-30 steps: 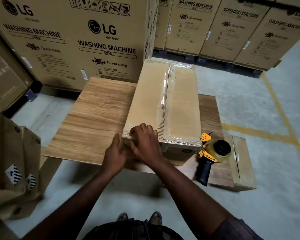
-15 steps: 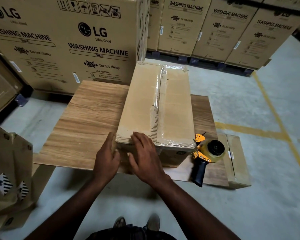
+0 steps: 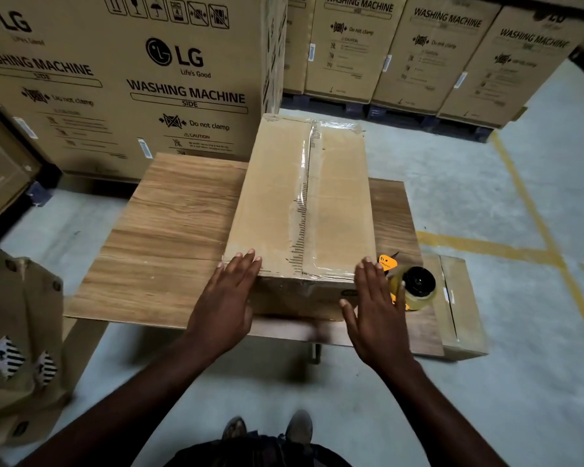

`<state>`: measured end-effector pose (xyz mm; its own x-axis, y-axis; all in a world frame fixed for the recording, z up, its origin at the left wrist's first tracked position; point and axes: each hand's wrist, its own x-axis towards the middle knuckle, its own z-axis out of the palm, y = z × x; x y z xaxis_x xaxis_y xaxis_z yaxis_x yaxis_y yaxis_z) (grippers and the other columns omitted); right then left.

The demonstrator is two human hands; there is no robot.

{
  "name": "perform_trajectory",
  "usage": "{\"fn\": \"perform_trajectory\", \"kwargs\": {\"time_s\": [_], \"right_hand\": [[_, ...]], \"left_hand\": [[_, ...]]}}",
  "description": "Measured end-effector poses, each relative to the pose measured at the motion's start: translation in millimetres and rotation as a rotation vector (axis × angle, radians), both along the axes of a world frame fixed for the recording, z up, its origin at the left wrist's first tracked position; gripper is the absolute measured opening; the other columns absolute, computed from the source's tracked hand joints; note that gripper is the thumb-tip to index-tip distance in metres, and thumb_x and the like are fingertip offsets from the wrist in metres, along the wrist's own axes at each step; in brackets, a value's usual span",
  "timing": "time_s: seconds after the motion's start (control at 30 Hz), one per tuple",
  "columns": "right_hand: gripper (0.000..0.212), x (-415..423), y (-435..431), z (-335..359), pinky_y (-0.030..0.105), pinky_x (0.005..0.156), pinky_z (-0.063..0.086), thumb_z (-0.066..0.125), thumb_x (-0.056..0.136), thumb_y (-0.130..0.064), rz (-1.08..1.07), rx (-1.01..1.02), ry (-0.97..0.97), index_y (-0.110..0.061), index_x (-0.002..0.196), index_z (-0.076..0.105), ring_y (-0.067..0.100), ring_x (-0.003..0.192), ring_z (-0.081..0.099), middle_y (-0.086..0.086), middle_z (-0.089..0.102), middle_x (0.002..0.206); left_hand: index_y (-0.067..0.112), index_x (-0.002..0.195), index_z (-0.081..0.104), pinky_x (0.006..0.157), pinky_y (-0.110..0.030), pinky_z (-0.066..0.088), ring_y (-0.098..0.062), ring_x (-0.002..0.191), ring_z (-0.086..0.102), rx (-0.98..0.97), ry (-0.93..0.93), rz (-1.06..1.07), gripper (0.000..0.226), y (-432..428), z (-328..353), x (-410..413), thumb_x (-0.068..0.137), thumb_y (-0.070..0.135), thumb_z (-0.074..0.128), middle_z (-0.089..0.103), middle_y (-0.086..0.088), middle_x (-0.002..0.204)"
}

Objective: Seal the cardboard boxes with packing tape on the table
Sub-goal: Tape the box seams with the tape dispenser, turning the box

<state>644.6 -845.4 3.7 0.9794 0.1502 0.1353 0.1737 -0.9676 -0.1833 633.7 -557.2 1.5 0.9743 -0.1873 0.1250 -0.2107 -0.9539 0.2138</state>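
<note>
A long brown cardboard box (image 3: 284, 203) lies lengthwise on the wood-grain table (image 3: 169, 230), its near end at the table's front edge and its far end reaching past the back edge. Its top flaps are shut, and a strip of clear packing tape (image 3: 305, 197), wrinkled in places, runs the whole length of the centre seam and folds down over the near end, so whatever is inside is hidden. The left hand (image 3: 225, 305) is released, with fingers straight and together and fingertips on the box's near left corner. The right hand (image 3: 378, 315) is also flat and holds nothing; it is at the near right corner, thumb spread toward the front face, though whether it touches the cardboard cannot be told. Just beside that hand, partly behind its fingers, a yellow-and-orange tape dispenser with a black-hubbed roll (image 3: 415, 286) rests on the table, close to the box's near right corner. Against the table's right edge sits a smaller brown cardboard box (image 3: 462, 305) — closed as well, with tape along its seam. Behind the table stand tall printed washing-machine cartons (image 3: 149, 79), all closed, and a creased piece of brown cardboard with striped labels (image 3: 17, 332) fills the left edge of the view.
</note>
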Motion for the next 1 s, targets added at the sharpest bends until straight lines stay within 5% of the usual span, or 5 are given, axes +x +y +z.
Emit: {"fn": "perform_trajectory", "kwargs": {"time_s": [0.17, 0.3, 0.47, 0.63, 1.0], "right_hand": [[0.074, 1.5, 47.2, 14.4, 0.048, 0.124, -0.008, 0.032, 0.096, -0.045, 0.072, 0.046, 0.039, -0.009, 0.159, 0.021, 0.027, 0.157, 0.002, 0.01, 0.01, 0.169], [0.081, 3.0, 67.3, 11.8, 0.053, 0.126, 0.007, 0.046, 0.088, -0.033, 0.252, 0.073, 0.145, -0.009, 0.16, 0.019, 0.024, 0.156, 0.007, 0.008, 0.013, 0.169], [0.078, 7.0, 4.0, 2.3, 0.048, 0.125, 0.005, 0.046, 0.093, -0.043, 0.059, 0.012, 0.047, -0.011, 0.16, 0.022, 0.025, 0.156, 0.011, 0.007, 0.014, 0.169], [0.079, 12.4, -8.0, 2.3, 0.054, 0.124, 0.016, 0.044, 0.093, -0.044, -0.138, 0.325, 0.082, -0.002, 0.157, 0.024, 0.034, 0.156, 0.006, 0.02, 0.009, 0.167], [0.065, 14.0, 16.7, 1.5, 0.05, 0.126, 0.005, 0.03, 0.099, -0.045, 0.324, 0.123, 0.064, -0.014, 0.156, 0.035, 0.02, 0.155, 0.016, 0.002, 0.027, 0.166]], "left_hand": [[0.005, 0.154, 0.031, 0.121, -0.05, 0.017, -0.033, 0.15, 0.026, 0.049, 0.018, -0.079, 0.085, -52.7, 3.6, 3.6, 0.077, 0.018, 0.065, 0.027, -0.017, 0.162], [0.009, 0.155, 0.032, 0.122, -0.046, 0.013, -0.028, 0.151, 0.026, -0.003, 0.025, -0.194, 0.084, -66.5, 4.1, 7.4, 0.078, 0.014, 0.065, 0.032, -0.012, 0.161], [0.017, 0.153, 0.039, 0.121, -0.047, 0.023, -0.022, 0.146, 0.036, -0.067, -0.014, -0.121, 0.071, -5.2, 5.8, 3.6, 0.086, 0.026, 0.058, 0.037, -0.001, 0.16], [0.008, 0.15, 0.044, 0.122, -0.046, 0.02, -0.024, 0.147, 0.034, -0.181, -0.037, 0.012, 0.07, 5.3, 9.5, 0.3, 0.094, 0.049, 0.04, 0.037, -0.009, 0.158], [0.012, 0.15, 0.044, 0.121, -0.048, 0.018, -0.024, 0.146, 0.037, -0.005, -0.006, -0.173, 0.064, -49.8, 8.9, 30.1, 0.098, 0.048, 0.034, 0.043, -0.007, 0.156]]}}
